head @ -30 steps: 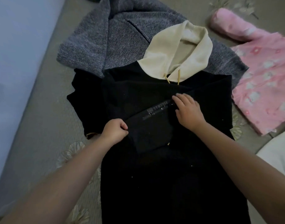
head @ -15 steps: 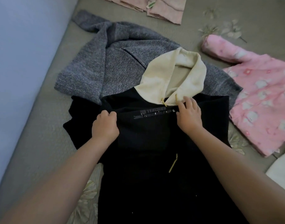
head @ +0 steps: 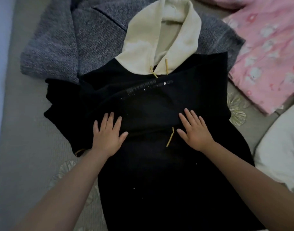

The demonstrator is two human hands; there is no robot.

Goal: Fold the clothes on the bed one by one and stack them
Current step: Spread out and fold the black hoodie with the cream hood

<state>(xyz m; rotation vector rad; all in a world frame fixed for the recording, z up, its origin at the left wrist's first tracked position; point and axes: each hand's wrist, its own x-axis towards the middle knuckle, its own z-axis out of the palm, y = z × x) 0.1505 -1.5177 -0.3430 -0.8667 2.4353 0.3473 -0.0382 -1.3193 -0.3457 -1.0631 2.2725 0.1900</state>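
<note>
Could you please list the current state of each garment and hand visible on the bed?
Black hoodie: spread flat, sleeves folded across the chest.
Cream hood: lying open, on the grey coat.
Grey coat: spread unfolded, partly under the hoodie.
Pink garment: unfolded, beside the hoodie.
Left hand: flat, pressing the hoodie.
Right hand: flat, pressing the hoodie.

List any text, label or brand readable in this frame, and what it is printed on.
Printed strip across the folded black hoodie: too blurred and dim to read; only a lone "S" near its right end shows.
No other text is visible on the grey coat or the pink jacket.
</note>
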